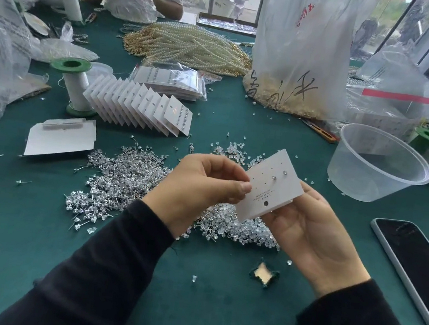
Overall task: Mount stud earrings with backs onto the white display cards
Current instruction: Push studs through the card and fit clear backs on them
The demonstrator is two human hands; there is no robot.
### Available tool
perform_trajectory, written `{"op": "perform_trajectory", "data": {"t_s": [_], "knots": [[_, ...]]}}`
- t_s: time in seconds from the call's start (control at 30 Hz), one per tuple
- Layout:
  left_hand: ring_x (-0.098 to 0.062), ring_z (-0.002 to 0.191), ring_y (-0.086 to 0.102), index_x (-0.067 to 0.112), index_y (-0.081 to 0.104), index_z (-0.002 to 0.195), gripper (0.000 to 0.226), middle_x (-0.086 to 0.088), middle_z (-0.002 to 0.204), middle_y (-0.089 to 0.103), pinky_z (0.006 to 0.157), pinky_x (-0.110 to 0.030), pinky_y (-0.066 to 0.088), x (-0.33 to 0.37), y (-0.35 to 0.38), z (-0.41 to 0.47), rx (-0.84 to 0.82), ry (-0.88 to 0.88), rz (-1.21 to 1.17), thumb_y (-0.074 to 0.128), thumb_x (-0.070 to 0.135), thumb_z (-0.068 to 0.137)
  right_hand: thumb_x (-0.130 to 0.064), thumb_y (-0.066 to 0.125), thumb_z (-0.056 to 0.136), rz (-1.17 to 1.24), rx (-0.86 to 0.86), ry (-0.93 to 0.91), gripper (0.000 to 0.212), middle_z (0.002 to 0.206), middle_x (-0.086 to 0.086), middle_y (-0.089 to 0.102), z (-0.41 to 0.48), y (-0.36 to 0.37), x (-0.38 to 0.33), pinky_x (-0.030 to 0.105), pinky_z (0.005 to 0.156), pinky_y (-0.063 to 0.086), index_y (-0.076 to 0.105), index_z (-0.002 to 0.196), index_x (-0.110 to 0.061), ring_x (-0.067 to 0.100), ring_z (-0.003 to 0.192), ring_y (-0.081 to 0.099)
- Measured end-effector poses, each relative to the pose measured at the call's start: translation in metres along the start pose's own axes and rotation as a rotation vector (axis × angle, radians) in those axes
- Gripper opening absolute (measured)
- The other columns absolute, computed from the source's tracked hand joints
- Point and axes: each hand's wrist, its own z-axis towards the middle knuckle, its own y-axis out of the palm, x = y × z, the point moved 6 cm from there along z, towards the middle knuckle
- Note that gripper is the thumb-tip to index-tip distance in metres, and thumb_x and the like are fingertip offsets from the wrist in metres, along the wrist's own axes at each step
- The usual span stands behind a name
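I hold a white display card (272,189) tilted above the table, with two stud earrings pushed through its upper part. My right hand (310,235) supports the card from beneath, fingers behind it. My left hand (205,185) pinches the card's left edge between thumb and fingers. Under my hands a pile of loose stud earrings (123,180) spreads over the green cloth, and clear earring backs (236,151) lie beyond the card. A fanned row of filled cards (138,107) stands at the middle left.
A clear plastic tub (376,164) stands right, a phone (417,268) lies near the right edge. Green spool (74,86), flat white card box (61,136), pearl strands (190,47), and plastic bags (299,50) crowd the back. Another person sits far left. The cloth has a small tear (264,274).
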Motion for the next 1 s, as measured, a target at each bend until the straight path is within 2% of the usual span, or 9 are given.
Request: {"op": "perform_trajectory", "data": {"t_s": [0.1, 0.27, 0.4, 0.53, 0.6, 0.8, 1.0], "knots": [[-0.014, 0.060, 0.063, 0.010, 0.072, 0.062, 0.022, -0.005, 0.065, 0.069, 0.060, -0.018, 0.054, -0.004, -0.004, 0.001, 0.015, -0.042, -0.009, 0.066, -0.010, 0.069, -0.012, 0.059, 0.071, -0.021, 0.014, -0.008, 0.027, 0.089, 0.015, 0.070, 0.000, -0.002, -0.001, 0.032, 0.069, 0.057, 0.063, 0.094, 0.002, 0.023, 0.076, 0.067], [-0.016, 0.061, 0.065, 0.008, 0.071, 0.079, 0.022, -0.007, 0.068, 0.070, 0.062, -0.021, 0.056, -0.007, -0.001, 0.001, -0.033, -0.103, -0.087, 0.068, -0.006, 0.062, -0.013, 0.060, 0.070, -0.032, 0.029, -0.013, 0.028, 0.094, 0.019, 0.070, 0.000, -0.003, -0.002, 0.034, 0.073, 0.056, 0.064, 0.093, 0.001, 0.027, 0.081, 0.066], [-0.016, 0.062, 0.066, 0.004, 0.070, 0.068, 0.025, -0.009, 0.065, 0.070, 0.066, -0.022, 0.057, -0.007, -0.001, 0.000, -0.035, -0.116, -0.097, 0.058, -0.017, 0.073, -0.011, 0.060, 0.069, -0.042, 0.039, -0.024, 0.023, 0.087, 0.016, 0.070, 0.001, -0.004, -0.002, 0.032, 0.069, 0.056, 0.066, 0.089, -0.001, 0.024, 0.075, 0.066], [-0.019, 0.065, 0.067, 0.007, 0.061, 0.064, 0.022, -0.010, 0.065, 0.069, 0.067, -0.024, 0.056, -0.008, -0.003, 0.001, 0.005, -0.111, -0.083, 0.065, -0.015, 0.067, -0.010, 0.060, 0.066, -0.074, 0.048, -0.042, 0.017, 0.083, 0.015, 0.071, 0.001, -0.004, -0.002, 0.033, 0.069, 0.056, 0.071, 0.077, -0.006, 0.023, 0.073, 0.067], [-0.022, 0.067, 0.065, 0.011, 0.063, 0.059, 0.023, -0.009, 0.065, 0.068, 0.067, -0.025, 0.056, -0.009, -0.007, 0.002, 0.044, -0.091, -0.029, 0.071, -0.009, 0.064, -0.010, 0.060, 0.067, -0.084, 0.048, -0.044, 0.017, 0.083, 0.014, 0.071, 0.001, -0.004, -0.002, 0.033, 0.069, 0.056, 0.070, 0.079, -0.005, 0.022, 0.073, 0.067], [-0.007, 0.053, 0.059, 0.013, 0.068, 0.055, 0.018, 0.003, 0.054, 0.066, 0.052, -0.015, 0.047, -0.005, -0.012, 0.002, 0.083, -0.013, 0.136, 0.076, -0.001, 0.064, -0.010, 0.059, 0.070, -0.118, 0.041, -0.041, 0.021, 0.084, 0.014, 0.070, 0.001, -0.005, -0.002, 0.034, 0.071, 0.056, 0.065, 0.087, -0.002, 0.023, 0.074, 0.066], [-0.006, 0.047, 0.055, 0.016, 0.067, 0.055, 0.024, 0.004, 0.050, 0.064, 0.049, -0.016, 0.047, -0.006, -0.014, 0.003, 0.096, -0.005, 0.204, 0.072, -0.002, 0.070, -0.010, 0.060, 0.069, -0.120, 0.042, -0.044, 0.017, 0.081, 0.012, 0.070, 0.000, -0.004, -0.002, 0.032, 0.067, 0.056, 0.067, 0.083, -0.004, 0.021, 0.071, 0.066]]}}
